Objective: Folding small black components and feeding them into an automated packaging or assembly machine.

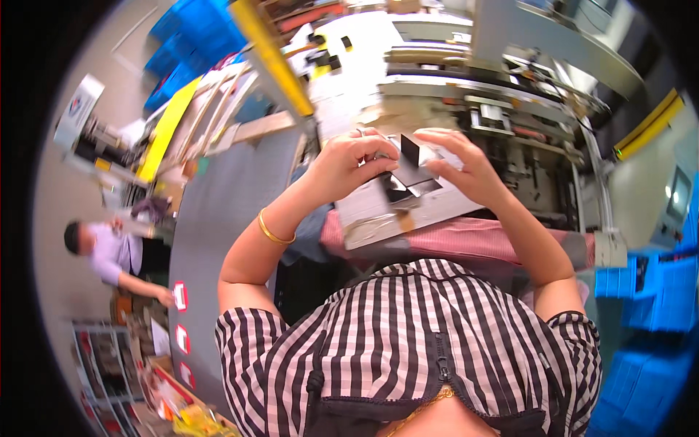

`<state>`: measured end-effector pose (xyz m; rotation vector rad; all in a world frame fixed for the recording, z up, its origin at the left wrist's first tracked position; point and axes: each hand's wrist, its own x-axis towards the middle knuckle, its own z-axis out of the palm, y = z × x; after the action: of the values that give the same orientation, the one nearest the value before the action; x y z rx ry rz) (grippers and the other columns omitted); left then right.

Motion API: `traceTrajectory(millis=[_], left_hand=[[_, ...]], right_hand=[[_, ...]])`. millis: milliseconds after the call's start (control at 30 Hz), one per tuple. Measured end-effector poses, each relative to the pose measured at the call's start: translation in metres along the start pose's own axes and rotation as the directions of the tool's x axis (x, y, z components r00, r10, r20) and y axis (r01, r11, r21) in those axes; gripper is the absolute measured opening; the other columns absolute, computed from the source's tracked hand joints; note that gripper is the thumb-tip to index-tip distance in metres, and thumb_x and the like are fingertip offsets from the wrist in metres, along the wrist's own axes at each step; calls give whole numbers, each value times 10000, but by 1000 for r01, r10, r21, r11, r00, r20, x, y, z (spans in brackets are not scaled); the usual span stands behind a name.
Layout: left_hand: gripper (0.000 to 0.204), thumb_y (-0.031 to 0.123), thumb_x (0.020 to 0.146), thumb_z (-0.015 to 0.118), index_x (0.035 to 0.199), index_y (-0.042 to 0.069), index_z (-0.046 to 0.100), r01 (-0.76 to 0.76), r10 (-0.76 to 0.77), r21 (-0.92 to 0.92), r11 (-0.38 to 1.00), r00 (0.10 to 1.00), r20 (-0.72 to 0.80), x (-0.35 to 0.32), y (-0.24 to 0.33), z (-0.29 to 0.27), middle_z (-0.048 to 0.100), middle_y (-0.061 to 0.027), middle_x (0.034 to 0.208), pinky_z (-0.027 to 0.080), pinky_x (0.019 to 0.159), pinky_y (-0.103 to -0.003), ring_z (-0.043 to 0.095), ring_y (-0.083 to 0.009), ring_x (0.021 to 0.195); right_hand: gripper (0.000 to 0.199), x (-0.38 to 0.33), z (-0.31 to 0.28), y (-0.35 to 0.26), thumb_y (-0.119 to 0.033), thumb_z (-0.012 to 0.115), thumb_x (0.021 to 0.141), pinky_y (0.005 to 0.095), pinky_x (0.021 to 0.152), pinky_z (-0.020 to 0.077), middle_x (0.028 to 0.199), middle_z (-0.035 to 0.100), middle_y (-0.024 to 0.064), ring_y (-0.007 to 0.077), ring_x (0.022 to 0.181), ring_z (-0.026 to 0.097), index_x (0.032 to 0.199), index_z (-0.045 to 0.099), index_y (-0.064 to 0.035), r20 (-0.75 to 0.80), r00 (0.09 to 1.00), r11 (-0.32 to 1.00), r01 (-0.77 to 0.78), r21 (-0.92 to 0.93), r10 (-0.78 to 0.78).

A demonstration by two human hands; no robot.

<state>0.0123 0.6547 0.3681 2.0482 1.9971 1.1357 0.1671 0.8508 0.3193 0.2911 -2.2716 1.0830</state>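
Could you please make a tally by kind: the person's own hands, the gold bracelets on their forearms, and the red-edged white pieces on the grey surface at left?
Own hands: 2 (left hand, right hand)
Gold bracelet: 1
Red-edged white pieces on the grey surface: 3
Total: 6

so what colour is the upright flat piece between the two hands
The upright flat piece is black; the head view shows it best.
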Motion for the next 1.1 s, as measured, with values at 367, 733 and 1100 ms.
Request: traceTrajectory(millis=[367,733,1100], left_hand=[[122,91,797,748,902,61,694,69,51,-260,963,903,427,155,-7,68,653,-45,939,476,710,-302,602,-183,861],[599,73,788,764,1318,50,485,216,-256,-562,798,967,9,344,-171,111,670,-79,1015,525,772,-259,626,-116,855],[845,346,714,831,1401,88,414,-48,76,89,995,935,-348,354,-173,106,646,-135,1156,487,881,-387,628,-279,1011]], right_hand=[[455,-32,-118,69,-230,736,821,343,984,406,1129,636,77,213,1100,532,1237,611,-95,69,964,958,-263,113,257],[648,108,-231,268,-214,738,846,274,874,504,1114,656,132,168,1008,619,1346,417,47,-92,890,850,-390,355,446],[427,147,-236,240,-330,591,952,268,875,479,1062,681,101,145,963,628,1232,560,-10,-639,752,974,-17,225,161]])
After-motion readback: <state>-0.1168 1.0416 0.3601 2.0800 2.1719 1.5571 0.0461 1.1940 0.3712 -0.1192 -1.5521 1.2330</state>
